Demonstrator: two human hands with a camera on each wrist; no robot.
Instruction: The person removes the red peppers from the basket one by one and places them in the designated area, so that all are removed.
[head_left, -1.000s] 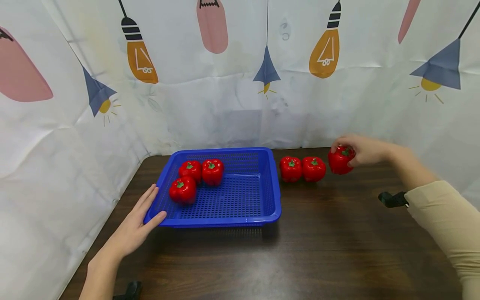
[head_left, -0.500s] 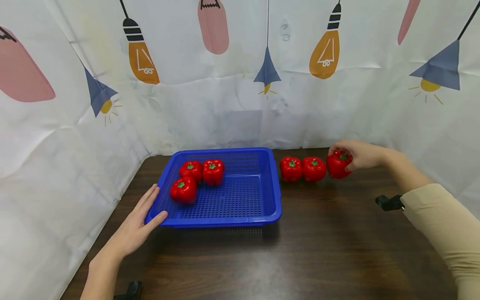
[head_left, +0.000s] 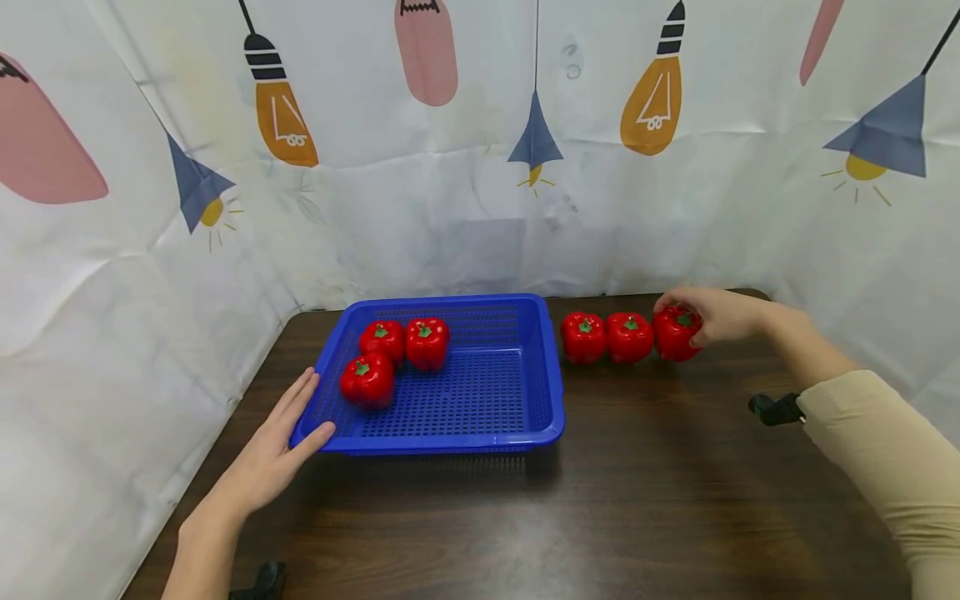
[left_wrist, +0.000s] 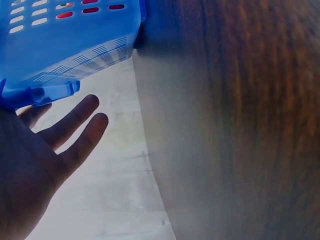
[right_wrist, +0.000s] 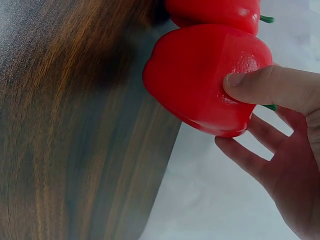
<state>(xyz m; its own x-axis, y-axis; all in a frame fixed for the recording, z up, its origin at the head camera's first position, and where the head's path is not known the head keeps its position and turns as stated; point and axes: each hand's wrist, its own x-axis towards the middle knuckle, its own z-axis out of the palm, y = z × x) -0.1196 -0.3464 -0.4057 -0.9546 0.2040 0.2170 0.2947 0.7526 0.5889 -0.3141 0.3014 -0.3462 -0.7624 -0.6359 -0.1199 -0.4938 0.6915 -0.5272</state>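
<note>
My right hand (head_left: pixel 708 315) grips a red bell pepper (head_left: pixel 674 335) with a green stem, thumb on one side and fingers on the other. In the right wrist view this bell pepper (right_wrist: pixel 200 80) stands right beside another red one (right_wrist: pixel 220 11). Two more bell peppers, a middle one (head_left: pixel 630 337) and a left one (head_left: pixel 582 337), make a row with it along the back of the table. My left hand (head_left: pixel 262 462) rests with straight fingers on the left rim of a blue plastic basket (head_left: pixel 480 440). Three bell peppers (head_left: pixel 367 381) sit in the basket's left half.
The dark wooden table (head_left: pixel 480 525) carries everything. A white curtain (head_left: pixel 480 225) printed with lamps and bulbs hangs behind it and along the left side. Black wrist devices show at the left wrist (head_left: pixel 262 581) and at the right sleeve (head_left: pixel 776 409).
My right hand has moved left and down with its bell pepper, bringing it onto the end of the row next to the other two. My left hand has stayed on the basket.
</note>
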